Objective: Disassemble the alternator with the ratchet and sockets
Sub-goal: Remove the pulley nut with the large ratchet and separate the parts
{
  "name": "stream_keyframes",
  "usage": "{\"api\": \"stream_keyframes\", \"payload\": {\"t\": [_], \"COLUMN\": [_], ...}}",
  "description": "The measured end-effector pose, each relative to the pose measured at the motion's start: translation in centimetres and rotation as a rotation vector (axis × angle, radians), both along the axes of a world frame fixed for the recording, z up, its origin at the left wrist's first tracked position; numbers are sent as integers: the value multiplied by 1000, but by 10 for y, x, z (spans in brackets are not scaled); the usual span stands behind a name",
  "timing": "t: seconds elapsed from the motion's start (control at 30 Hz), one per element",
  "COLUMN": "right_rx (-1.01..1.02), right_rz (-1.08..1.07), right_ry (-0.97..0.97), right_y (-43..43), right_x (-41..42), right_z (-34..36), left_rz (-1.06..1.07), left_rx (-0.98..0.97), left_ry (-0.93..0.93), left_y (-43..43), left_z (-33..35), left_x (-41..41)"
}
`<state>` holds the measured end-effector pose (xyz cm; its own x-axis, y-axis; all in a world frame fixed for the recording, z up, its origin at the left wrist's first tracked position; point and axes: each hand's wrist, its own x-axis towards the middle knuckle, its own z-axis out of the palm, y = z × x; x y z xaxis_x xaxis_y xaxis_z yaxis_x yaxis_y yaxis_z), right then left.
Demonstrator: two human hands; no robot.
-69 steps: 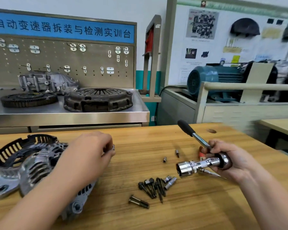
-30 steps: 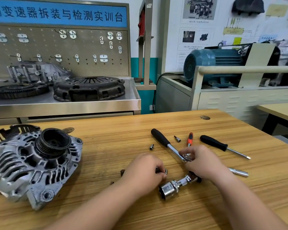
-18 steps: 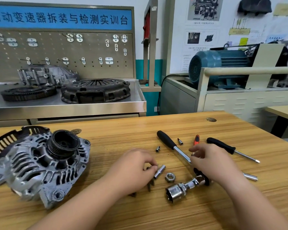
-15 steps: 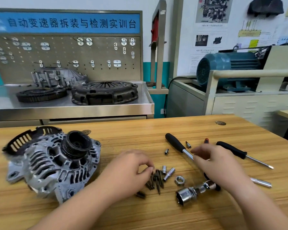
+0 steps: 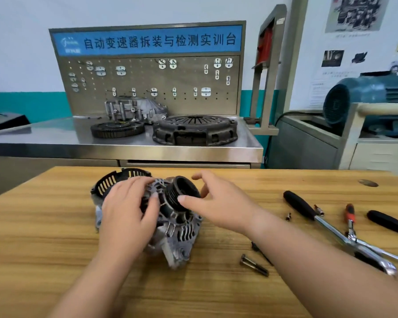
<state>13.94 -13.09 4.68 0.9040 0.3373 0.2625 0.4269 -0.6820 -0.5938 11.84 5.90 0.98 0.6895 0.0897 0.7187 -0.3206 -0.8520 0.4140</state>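
white wall with a teal band; steel bench backed by pegboard; wooden table in front.

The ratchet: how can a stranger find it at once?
On the wooden table, look right of the alternator. Of the tools lying there, the ratchet is the leftmost: black grip, long steel shaft, beside red-handled pliers.

Head-worn view, forward-down, close over workbench

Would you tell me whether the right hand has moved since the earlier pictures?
Yes: the right hand has left the ratchet, which lies on the table, and gone leftward to the alternator's pulley.
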Motion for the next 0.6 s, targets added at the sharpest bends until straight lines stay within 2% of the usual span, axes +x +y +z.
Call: {"api": "stream_keyframes", "payload": {"t": [0.13, 0.33, 0.4, 0.53, 0.6], "right_rx": [-21, -25, 128, 635, 678], "right_rz": [-55, -166, -171, -171, -148], "right_ry": [104, -53, -65, 49, 158], "right_y": [29, 34, 23, -31, -57], "right_x": [23, 32, 33, 40, 42], "right_z": [-10, -14, -3, 53, 66], "left_rz": [-56, -87, -95, -103, -92], "left_rx": [-198, -277, -296, -335, -351], "left_ry": [106, 47, 46, 51, 54], "left_y": [6, 4, 4, 2, 1], "left_z": [-11, -22, -24, -24, -24], "left_x": [10, 16, 18, 19, 19]}}
